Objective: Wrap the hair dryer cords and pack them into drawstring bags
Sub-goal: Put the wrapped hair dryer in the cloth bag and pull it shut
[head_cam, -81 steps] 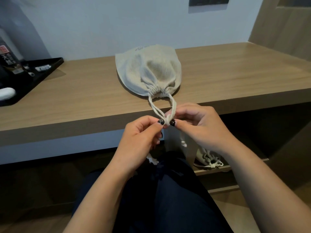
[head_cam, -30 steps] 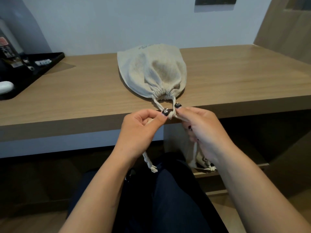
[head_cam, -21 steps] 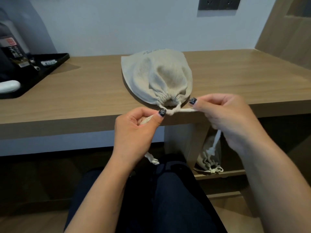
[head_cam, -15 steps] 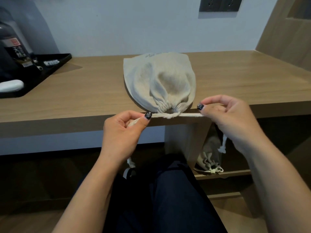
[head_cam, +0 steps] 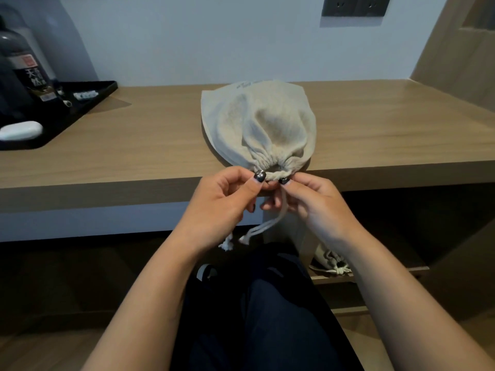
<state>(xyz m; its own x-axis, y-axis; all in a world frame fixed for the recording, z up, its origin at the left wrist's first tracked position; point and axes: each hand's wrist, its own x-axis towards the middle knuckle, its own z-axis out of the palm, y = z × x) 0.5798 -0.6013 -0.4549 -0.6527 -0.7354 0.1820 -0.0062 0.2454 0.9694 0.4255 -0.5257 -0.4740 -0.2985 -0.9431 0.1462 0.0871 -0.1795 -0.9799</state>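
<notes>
Drawstring bag lies on table, cinched mouth at front edge, bulging, presumably dryer inside (not visible). Left hand and right hand close together, both pinching drawstring at mouth; loose cord ends hang below edge.

Risks, judged:
- Knot slack: mouth reopens, contents slide out.
- Pull toward body drags bag off table edge; it falls.
- Cord slips from pinch mid-tie, loop lost.

Second bag sits on lower shelf.

I can make out white Chinese characters, the top one "天", under a red square mark on the dark bottle. Print on the bag is too faint to read.
</notes>
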